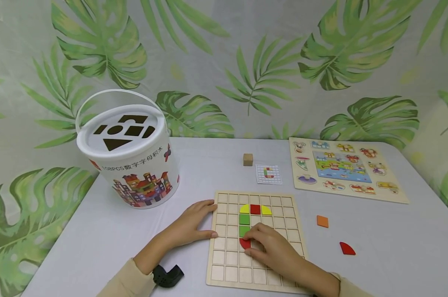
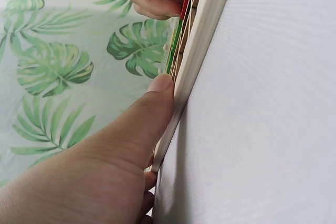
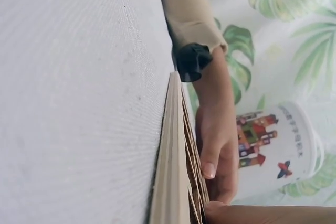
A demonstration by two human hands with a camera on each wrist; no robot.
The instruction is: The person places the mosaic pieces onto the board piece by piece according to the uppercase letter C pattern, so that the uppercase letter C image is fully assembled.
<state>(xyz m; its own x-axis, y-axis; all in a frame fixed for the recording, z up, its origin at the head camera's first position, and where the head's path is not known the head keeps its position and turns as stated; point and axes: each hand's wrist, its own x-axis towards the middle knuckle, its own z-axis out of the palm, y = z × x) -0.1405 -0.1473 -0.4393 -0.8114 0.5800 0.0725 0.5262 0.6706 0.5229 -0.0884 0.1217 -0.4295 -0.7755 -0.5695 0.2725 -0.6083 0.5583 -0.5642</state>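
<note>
Where the left hand [image 1: 188, 226] meets the left edge of the board [image 1: 255, 276], thumb and forefinger stand spread, both touching the rim; its other fingers are partly hidden. Right hand [image 1: 271, 246]: forefinger and thumb pinching one red quarter [image 1: 244, 244], which lies at the foot of the coloured column — just below the lower green square [image 1: 243, 231], in the same file of cells. Whether it is fully seated I cannot tell from where I stand.

Laid on the board: an upper green square [image 1: 244, 219]; above it a yellow quarter [image 1: 245, 209]; then, rightward along that row, a red square [image 1: 255, 209] and a second yellow quarter [image 1: 266, 210].

Loose on the table [image 1: 205, 165], right of the board: one orange square [image 1: 322, 221] and, nearer the front, a spare red quarter [image 1: 347, 249].

Beyond the board: a card [image 1: 269, 174] bearing a coloured C on a grid, a cube [image 1: 247, 160] just beside it, a puzzle [image 1: 344, 167] to the right, a bucket [image 1: 131, 159] to the left.

Step in hand, as I judge it: settling the lower-left corner of a C like the card's. Next move, in my view, calls for letting that quarter go true in its cell, then fetching the orange square for the bottom row — flat and thin, so best lifted by its edges.
</note>
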